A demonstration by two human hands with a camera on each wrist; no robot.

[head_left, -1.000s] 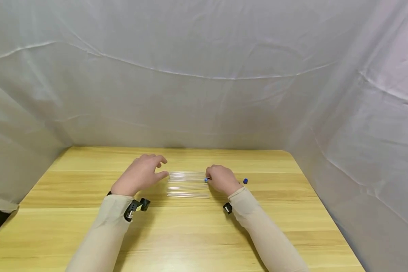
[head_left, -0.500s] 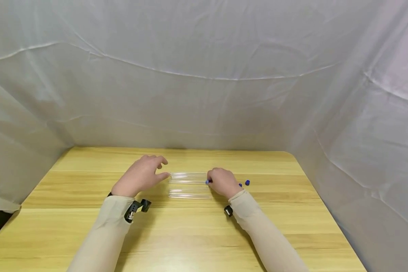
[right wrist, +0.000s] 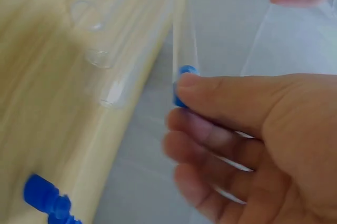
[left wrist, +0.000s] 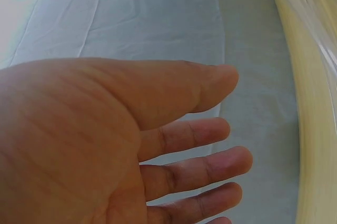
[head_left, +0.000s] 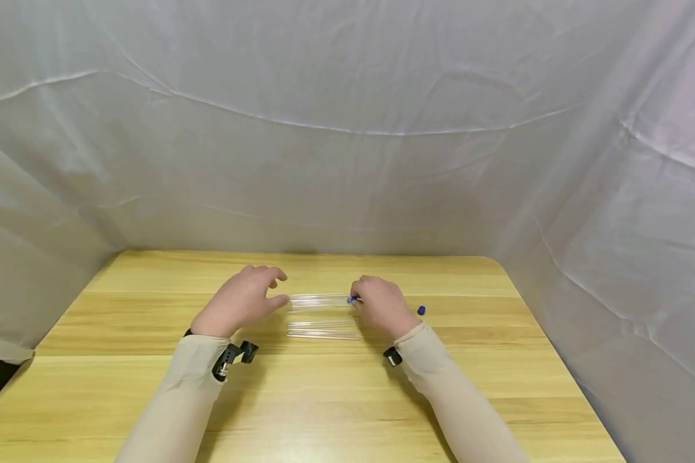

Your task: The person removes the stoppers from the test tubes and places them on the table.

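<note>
**Hands at a row of clear tubes, one blue cap in the fingers**

Right hand (head_left: pixel 382 305): fingers curled, tips pinching a blue cap (right wrist: pixel 182 84) at the right end of the farthest clear tube (head_left: pixel 320 298). That tube lies lengthwise, left to right, near the middle of the wooden table (head_left: pixel 324 399); whether it rests on the wood or is slightly lifted cannot be told.

Left hand (head_left: pixel 240 300): fingers spread and loosely bent, gripping nothing, thumb tip at or just beside the left end of the same tube. The wrist view shows an empty palm.

Other tubes (head_left: pixel 322 330): clear, uncapped, lying parallel on the table just nearer the person, between the two hands. Their exact count is hard to read.

Spare blue cap (head_left: pixel 420 310): loose on the table, just right of the right hand, apart from the tubes.

Sleeves: beige, both arms, with a black strap at each wrist.

Surround: white cloth (head_left: pixel 347 128) hung behind and along both sides of the table.
</note>
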